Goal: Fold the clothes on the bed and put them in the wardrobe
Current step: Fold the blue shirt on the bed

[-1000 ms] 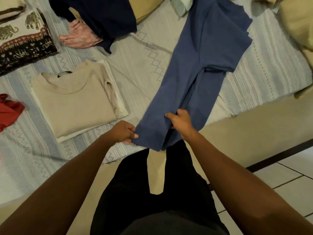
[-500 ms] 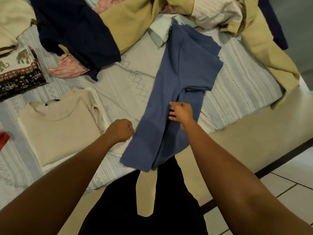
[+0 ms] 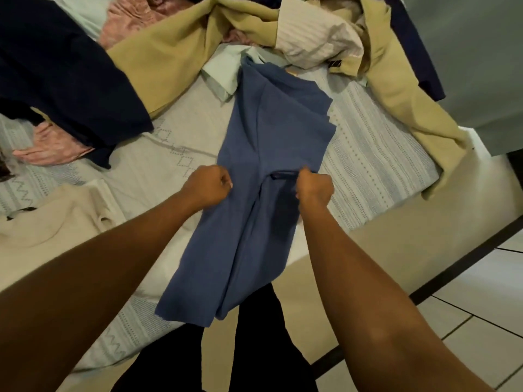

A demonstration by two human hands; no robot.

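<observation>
One blue T-shirt (image 3: pixel 271 154), doubled lengthwise into a long strip, lies at the centre of the frame on the bed (image 3: pixel 368 142). Its collar end points toward the top of the frame and its hem hangs just over the bed's near edge. The left hand (image 3: pixel 208 188), fingers curled, grips the strip's left edge about halfway along. The right hand (image 3: pixel 314 188), also curled into a fist, pinches a fold of cloth at the right edge, level with the other hand. At the lower left lies a folded beige top (image 3: pixel 48 224). A navy garment (image 3: pixel 62 80) spreads over the upper left, with a pink garment (image 3: pixel 51 148) peeking out below it. A tan garment (image 3: pixel 175 60) and a pale striped shirt (image 3: pixel 317 38) are heaped along the top. Tiled floor (image 3: pixel 467 306) shows at the lower right.
</observation>
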